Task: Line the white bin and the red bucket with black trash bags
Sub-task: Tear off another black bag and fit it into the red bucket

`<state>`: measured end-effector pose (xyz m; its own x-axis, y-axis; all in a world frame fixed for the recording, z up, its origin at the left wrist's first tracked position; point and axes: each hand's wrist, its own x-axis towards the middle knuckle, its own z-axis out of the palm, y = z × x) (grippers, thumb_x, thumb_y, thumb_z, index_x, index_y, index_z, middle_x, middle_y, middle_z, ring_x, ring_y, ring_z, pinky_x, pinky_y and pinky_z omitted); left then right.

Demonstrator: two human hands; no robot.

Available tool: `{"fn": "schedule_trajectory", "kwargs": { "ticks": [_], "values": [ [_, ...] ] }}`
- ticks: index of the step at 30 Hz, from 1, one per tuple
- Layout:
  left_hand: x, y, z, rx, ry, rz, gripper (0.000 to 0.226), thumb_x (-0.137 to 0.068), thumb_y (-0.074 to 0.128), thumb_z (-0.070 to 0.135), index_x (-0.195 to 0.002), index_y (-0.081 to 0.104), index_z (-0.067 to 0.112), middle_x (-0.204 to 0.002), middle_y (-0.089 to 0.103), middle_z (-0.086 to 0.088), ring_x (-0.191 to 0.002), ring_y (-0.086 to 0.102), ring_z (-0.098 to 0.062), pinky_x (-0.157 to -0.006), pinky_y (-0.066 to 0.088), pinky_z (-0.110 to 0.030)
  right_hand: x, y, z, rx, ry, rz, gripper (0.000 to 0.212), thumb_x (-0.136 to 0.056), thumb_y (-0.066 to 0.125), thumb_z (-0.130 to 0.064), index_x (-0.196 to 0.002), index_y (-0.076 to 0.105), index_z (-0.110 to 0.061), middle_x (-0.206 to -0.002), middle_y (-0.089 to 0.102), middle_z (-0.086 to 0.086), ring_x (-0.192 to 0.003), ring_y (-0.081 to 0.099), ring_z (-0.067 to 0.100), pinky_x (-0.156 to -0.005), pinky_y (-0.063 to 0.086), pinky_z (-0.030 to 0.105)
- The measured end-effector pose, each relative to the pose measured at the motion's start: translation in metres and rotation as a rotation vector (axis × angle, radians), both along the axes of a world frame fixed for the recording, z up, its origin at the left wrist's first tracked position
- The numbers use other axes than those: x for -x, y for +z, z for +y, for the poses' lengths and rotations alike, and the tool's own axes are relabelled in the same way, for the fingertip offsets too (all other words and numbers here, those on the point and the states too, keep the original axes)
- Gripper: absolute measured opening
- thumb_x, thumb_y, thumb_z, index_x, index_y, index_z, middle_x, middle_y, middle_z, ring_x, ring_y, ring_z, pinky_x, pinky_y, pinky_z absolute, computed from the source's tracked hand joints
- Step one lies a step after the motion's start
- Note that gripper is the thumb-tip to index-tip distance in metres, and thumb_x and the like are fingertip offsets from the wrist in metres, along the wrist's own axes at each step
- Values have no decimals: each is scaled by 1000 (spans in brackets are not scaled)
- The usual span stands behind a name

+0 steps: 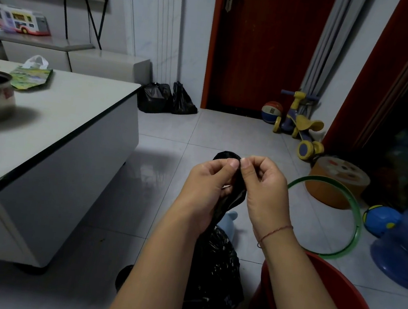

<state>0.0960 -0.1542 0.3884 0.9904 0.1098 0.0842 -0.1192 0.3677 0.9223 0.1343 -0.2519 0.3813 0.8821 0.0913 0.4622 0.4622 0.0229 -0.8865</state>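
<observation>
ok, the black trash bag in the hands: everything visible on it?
The black trash bag is thin, glossy, crinkled plastic, unopened and bunched into a rope. Its top edge is pinched between the fingertips of the left hand and the right hand, held up over the floor. The rest hangs down between the forearms, widening into wrinkled folds beside the red bucket. Its lower end is out of frame.

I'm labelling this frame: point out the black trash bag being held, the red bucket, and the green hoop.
black trash bag (215, 266): head view, crinkled body hanging below the hands.
red bucket (344, 297): head view, inner wall beside the right forearm.
green hoop (356, 224): head view, right-hand arc on the floor.
</observation>
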Motion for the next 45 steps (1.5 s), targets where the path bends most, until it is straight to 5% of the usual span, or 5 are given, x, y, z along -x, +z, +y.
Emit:
{"fn": "schedule_trajectory", "kwargs": {
  "ticks": [6, 14, 20, 36, 45],
  "values": [
    [3, 2, -2, -86, 23, 32, 32, -102, 43, 22, -106, 60, -5, -91, 57, -19, -84, 49, -30, -72, 42, -41, -2, -4, 2, 106, 24, 9, 19, -98, 45, -26, -82, 54, -24, -76, 58, -6, -64, 52, -5, -60, 47, 14],
    [0, 0, -3, -86, 28, 79, 32, -101, 43, 29, -106, 63, 6, -91, 59, -18, -80, 52, -28, -67, 46, -37, -2, -4, 1, 23, 93, 68, 15, -97, 49, -29, -85, 58, -24, -79, 62, -6, -71, 58, 1, -64, 49, 15],
    [-2, -1, -4, -62, 60, 109, 28, -100, 46, 27, -111, 63, 8, -117, 64, -25, -114, 58, -45, -93, 46, -57, -2, -2, 0, -35, 121, 68, 8, -91, 60, -26, -84, 63, -26, -79, 68, -10, -79, 63, 1, -70, 50, 15],
    [0, 0, 1, -152, 72, 63, 29, -102, 42, 24, -109, 63, 5, -111, 67, -22, -107, 63, -37, -92, 53, -45, 1, 6, -12, 5, 159, 56, 11, -89, 63, -12, -86, 67, -21, -77, 71, -8, -75, 66, 0, -69, 51, 13],
    [-1, -2, -1, -300, 25, 56, 26, -101, 43, 26, -110, 58, 6, -105, 66, -16, -96, 64, -26, -65, 57, -24, 4, 9, -15, 115, 58, -71, 19, -81, 64, -5, -71, 61, -21, -61, 58, -11, -57, 52, -6, -55, 44, 9]
  ]
}}
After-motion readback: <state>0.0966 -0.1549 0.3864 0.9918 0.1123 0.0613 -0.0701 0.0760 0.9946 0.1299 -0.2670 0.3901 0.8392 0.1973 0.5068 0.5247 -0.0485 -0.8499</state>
